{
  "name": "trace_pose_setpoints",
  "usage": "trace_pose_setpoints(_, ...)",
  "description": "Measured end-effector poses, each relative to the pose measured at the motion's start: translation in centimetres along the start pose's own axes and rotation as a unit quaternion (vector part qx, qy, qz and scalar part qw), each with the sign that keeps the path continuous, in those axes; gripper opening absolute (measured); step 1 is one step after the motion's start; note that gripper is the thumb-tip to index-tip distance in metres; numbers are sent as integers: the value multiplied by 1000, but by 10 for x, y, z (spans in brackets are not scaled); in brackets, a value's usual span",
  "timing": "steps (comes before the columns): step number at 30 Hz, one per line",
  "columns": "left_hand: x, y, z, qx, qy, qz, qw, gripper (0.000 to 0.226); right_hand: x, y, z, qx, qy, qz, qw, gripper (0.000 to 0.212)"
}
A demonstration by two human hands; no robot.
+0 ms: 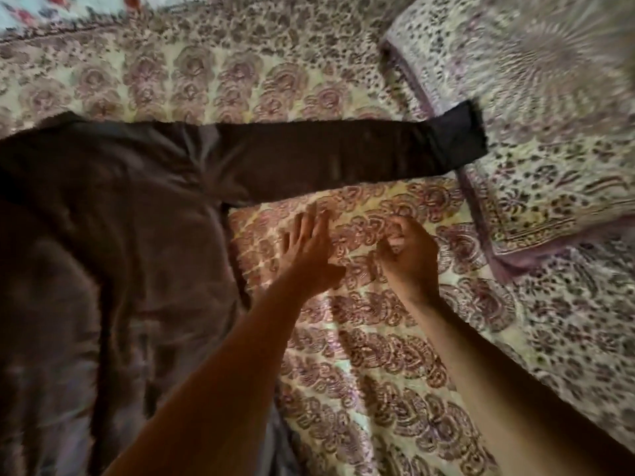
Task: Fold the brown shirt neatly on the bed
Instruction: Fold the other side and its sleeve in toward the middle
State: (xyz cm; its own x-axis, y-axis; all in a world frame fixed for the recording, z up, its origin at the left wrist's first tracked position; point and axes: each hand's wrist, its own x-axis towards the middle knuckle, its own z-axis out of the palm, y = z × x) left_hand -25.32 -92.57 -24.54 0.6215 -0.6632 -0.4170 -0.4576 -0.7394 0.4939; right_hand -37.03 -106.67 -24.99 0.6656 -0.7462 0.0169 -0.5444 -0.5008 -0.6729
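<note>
The brown shirt (pixel 113 242) lies spread flat on the bed, filling the left half of the view. One long sleeve (pixel 326 159) stretches straight to the right, and its cuff rests on the edge of a pillow. My left hand (pixel 309 249) is flat with fingers apart on the patterned bedsheet (pixel 371 338), just below the sleeve and right of the shirt's body. My right hand (pixel 409 255) sits beside it, fingers curled and pinching a bit of the bedsheet. Neither hand touches the shirt.
A pillow (pixel 549 139) in matching floral print lies at the upper right, under the sleeve's cuff. A light blue cloth with red flowers (pixel 51 8) shows at the top left corner. The frame is somewhat blurred.
</note>
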Motion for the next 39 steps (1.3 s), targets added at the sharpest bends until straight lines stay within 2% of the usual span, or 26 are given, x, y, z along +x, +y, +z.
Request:
trace_pose_setpoints(3,17,10,23,-3,-5,-28,1000,126,37,20,-17,12,40,39,998,47)
trace_pose_setpoints(7,20,11,38,56,3,-50,997,127,95,26,-20,44,27,153,987,75)
trace_pose_setpoints(9,22,8,40,69,6,-50,996,127,123,23,-15,84,55,204,974,80)
trace_pose_setpoints(14,26,5,44,68,-1,-49,996,129,168,4,4,84,106,275,952,68)
trace_pose_setpoints(16,27,5,42,61,-2,-45,997,130,176,4,14,175,145,277,934,59)
trace_pose_setpoints(18,28,3,41,50,-7,-47,998,131,174,0,25,264,179,257,912,55)
trace_pose_setpoints(20,27,4,40,40,-13,-41,998,132,158,-7,30,271,183,193,925,55)
trace_pose_setpoints(23,24,3,31,-11,-20,-30,999,131,116,-18,34,225,85,81,967,48)
trace_pose_setpoints(25,27,2,23,-106,-9,-34,994,107,80,-24,32,184,4,-8,983,44)
trace_pose_setpoints(26,26,2,14,-207,3,-55,977,86,63,-29,30,156,-24,-52,986,42)
trace_pose_setpoints(27,24,1,2,-341,20,-82,936,65,47,-32,28,135,-43,-95,985,41)
trace_pose_setpoints(28,19,-4,-10,-481,33,-113,869,53,32,-38,28,120,-59,-125,983,41)
trace_pose_setpoints(29,14,-9,-25,-595,33,-146,790,54,18,-44,29,105,-80,-149,980,42)
trace_pose_setpoints(30,11,-18,-38,-671,22,-168,722,65,6,-50,30,82,-97,-177,976,43)
trace_pose_setpoints(31,5,-30,-50,-709,18,-187,680,75,-9,-57,36,45,-114,-211,970,44)
trace_pose_setpoints(32,-2,-42,-60,-715,24,-200,669,81,-22,-62,43,-1,-126,-249,960,46)
trace_pose_setpoints(33,-8,-53,-69,-704,35,-201,680,78,-35,-67,50,-43,-132,-280,950,48)
trace_pose_setpoints(35,-16,-73,-84,-670,86,-194,712,50,-55,-77,62,-76,-134,-304,940,48)
trace_pose_setpoints(36,-22,-88,-93,-664,104,-199,713,36,-61,-85,69,-68,-126,-303,942,47)
trace_pose_setpoints(37,-27,-99,-104,-674,107,-206,701,28,-65,-93,76,-59,-112,-288,949,46)
trace_pose_setpoints(39,-44,-122,-133,-722,85,-199,658,24,-64,-111,91,-64,-91,-215,970,44)
